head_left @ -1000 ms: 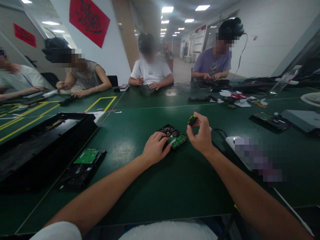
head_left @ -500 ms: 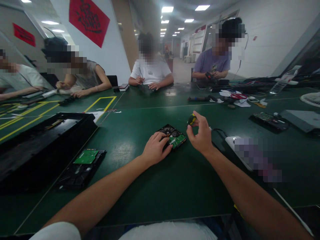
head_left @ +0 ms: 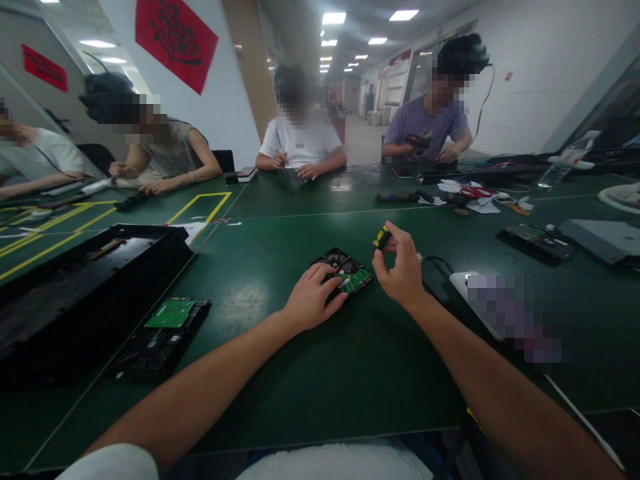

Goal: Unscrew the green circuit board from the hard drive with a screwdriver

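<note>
A hard drive (head_left: pixel 356 279) lies on the green table with its green circuit board facing up. My left hand (head_left: pixel 315 293) holds it at its near left side, fingers curved over the top and thumb along the near edge, covering part of it. Just right of the drive, my right hand (head_left: pixel 400 267) is raised, pinching a short black-and-yellow screwdriver (head_left: pixel 383 238) between thumb and fingers. Its handle shows; I cannot make out a shaft. The screwdriver is apart from the drive.
Another hard drive (head_left: pixel 163 337) lies at left beside a long black casing (head_left: pixel 90 293). At right are a white power bank-like slab (head_left: pixel 480 307) with a cable, a further drive (head_left: pixel 537 241) and a grey metal box (head_left: pixel 605 240). Several people sit across the table (head_left: pixel 280 400).
The screwdriver has turned slightly in my right fingers, showing more yellow. My left hand stays on the drive. The person in purple has moved their hands apart.
</note>
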`<move>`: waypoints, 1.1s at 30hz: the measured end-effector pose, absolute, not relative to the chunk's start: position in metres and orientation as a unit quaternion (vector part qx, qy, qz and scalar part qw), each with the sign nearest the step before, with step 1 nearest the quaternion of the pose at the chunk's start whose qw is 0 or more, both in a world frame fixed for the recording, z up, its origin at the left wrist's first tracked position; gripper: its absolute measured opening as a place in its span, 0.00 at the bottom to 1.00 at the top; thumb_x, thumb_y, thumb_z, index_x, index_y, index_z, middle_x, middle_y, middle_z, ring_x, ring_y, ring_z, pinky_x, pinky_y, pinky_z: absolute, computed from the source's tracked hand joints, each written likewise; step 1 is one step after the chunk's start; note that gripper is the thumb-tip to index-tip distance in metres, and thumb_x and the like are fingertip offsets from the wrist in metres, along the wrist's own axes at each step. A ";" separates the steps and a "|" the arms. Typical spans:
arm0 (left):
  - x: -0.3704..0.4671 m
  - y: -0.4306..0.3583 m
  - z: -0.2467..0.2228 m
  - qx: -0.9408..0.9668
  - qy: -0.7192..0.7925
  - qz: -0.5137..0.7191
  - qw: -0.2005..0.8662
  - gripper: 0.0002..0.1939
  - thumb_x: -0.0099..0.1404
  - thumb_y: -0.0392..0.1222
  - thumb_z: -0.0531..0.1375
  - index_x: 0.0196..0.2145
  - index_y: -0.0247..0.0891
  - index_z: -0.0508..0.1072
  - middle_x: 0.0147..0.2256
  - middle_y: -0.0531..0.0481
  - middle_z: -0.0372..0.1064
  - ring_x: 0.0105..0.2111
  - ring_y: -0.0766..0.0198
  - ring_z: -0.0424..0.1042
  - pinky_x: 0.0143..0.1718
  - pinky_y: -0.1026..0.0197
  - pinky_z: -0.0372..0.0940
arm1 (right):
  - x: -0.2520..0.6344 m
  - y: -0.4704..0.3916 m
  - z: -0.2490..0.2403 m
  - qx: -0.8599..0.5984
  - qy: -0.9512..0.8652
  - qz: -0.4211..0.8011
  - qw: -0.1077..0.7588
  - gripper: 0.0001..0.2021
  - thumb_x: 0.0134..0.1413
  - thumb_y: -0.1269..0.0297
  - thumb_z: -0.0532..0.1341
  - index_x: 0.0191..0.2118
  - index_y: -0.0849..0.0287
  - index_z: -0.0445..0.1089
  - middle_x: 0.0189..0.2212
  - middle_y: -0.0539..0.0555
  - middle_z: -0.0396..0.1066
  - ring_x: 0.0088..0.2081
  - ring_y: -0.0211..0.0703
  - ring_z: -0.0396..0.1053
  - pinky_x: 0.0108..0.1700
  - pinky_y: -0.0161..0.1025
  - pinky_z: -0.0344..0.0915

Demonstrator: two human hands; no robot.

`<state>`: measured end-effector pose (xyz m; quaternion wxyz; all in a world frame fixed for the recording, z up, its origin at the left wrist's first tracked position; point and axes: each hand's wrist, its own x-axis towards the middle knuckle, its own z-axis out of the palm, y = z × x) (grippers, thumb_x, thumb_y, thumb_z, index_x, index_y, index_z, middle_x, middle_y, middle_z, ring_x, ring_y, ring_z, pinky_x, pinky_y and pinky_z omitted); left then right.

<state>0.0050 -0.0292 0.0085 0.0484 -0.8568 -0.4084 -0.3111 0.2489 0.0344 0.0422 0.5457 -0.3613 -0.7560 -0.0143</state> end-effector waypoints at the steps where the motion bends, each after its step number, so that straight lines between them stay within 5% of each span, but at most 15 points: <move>1: 0.005 -0.029 0.009 -0.858 -0.407 -0.309 0.049 0.17 0.73 0.50 0.61 0.54 0.40 0.77 0.54 0.37 0.70 0.59 0.45 0.67 0.60 0.37 0.68 | 0.249 0.035 0.042 -0.362 -0.754 -0.012 0.547 0.32 0.64 0.67 0.60 0.71 0.51 0.53 0.58 0.63 0.66 0.47 0.51 0.74 0.47 0.53 0.80; 7: 0.006 -0.031 0.011 -0.866 -0.396 -0.303 0.046 0.16 0.74 0.49 0.60 0.53 0.40 0.77 0.54 0.37 0.69 0.59 0.46 0.67 0.61 0.38 0.68 | 0.249 0.034 0.046 -0.373 -0.746 -0.039 0.551 0.30 0.63 0.63 0.64 0.68 0.51 0.58 0.55 0.61 0.68 0.42 0.50 0.73 0.40 0.51 0.79; 14: 0.006 -0.032 0.011 -0.859 -0.398 -0.319 0.037 0.12 0.74 0.48 0.60 0.49 0.41 0.78 0.52 0.38 0.71 0.55 0.47 0.70 0.56 0.39 0.70 | 0.249 0.035 0.043 -0.362 -0.750 -0.023 0.553 0.30 0.64 0.66 0.61 0.69 0.51 0.55 0.58 0.63 0.67 0.45 0.51 0.74 0.45 0.53 0.79; 33: 0.006 -0.030 0.009 -0.834 -0.432 -0.337 0.064 0.09 0.74 0.45 0.59 0.40 0.40 0.78 0.47 0.42 0.76 0.50 0.51 0.74 0.53 0.43 0.71 | 0.251 0.036 0.043 -0.368 -0.743 -0.032 0.558 0.29 0.63 0.63 0.65 0.67 0.51 0.58 0.55 0.61 0.66 0.44 0.50 0.73 0.39 0.50 0.79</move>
